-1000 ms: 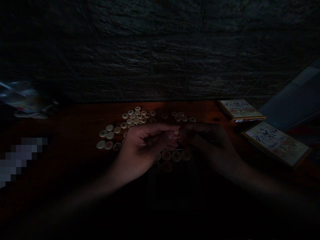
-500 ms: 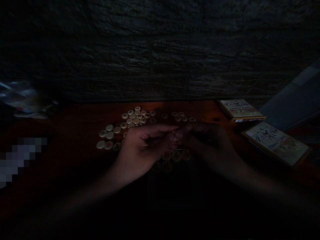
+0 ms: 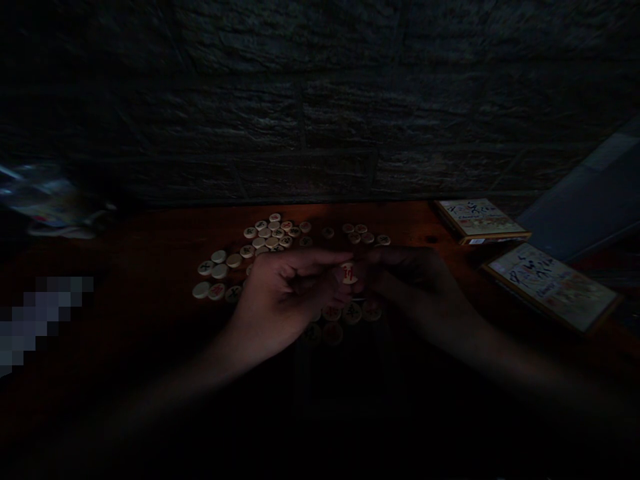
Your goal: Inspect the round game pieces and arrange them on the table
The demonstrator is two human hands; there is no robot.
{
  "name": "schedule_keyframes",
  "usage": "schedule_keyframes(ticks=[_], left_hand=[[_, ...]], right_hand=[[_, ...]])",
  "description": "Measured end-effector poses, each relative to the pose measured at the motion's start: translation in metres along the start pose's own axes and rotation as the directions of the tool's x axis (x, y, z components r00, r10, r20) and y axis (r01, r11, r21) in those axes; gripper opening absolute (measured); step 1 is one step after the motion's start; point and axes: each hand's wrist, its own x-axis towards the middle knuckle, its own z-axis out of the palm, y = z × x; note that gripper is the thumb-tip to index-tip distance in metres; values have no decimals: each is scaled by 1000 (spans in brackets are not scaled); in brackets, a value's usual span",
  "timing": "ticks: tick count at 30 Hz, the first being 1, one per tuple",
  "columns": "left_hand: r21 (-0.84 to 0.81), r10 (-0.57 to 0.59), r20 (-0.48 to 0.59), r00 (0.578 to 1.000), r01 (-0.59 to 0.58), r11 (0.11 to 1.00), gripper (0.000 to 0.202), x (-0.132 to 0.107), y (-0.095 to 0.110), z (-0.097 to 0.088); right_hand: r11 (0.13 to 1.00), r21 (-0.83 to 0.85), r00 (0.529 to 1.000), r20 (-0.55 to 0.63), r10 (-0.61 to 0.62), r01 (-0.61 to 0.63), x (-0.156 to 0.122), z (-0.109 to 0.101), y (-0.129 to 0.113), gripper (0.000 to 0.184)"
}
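Surface: a dark reddish wooden surface [image 3: 150, 267], lit only in its middle and sinking into black at the near edge.
Room: very dim; a rough brick-patterned wall [image 3: 320, 100] stands straight behind the far edge.
Left hand: the left hand [image 3: 285, 293] comes in from the near left, over the middle of the surface.
Left fingers: its fingers [image 3: 330, 259] are curled narrow, with forefinger and thumb closed on a red-marked xiangqi piece [image 3: 349, 273].
Right hand: the right hand [image 3: 415, 277] comes in from the near right, deep in shadow.
Right fingers: its fingers [image 3: 380, 257] are bunched and reach the piece's right edge; I cannot tell whether they grip it.
Held piece: at the centre, raised off the surface between the two hands, its red face turned towards the camera.
Loose pieces: a far cluster [image 3: 274, 233], a left group [image 3: 219, 272], a far-right row [image 3: 367, 237] and a near row [image 3: 353, 312] partly under the hands.
Boxes: a printed box [image 3: 480, 220] at the far right, and a second printed box [image 3: 553, 285] nearer, just beside it.
Far left: a crumpled plastic bag [image 3: 50, 200].
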Motion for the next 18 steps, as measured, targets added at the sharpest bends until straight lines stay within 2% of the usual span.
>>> schedule_keyframes(ticks=[12, 18], left_hand=[[4, -16, -16, 1000, 16, 1000, 15, 1, 3, 2], [27, -2, 20, 1000, 2, 1000, 15, -3, 0, 1]], right_hand=[[1000, 16, 1000, -6, 22, -22, -1, 0, 0, 22], [998, -48, 999, -15, -35, 34, 0, 1, -1, 22]])
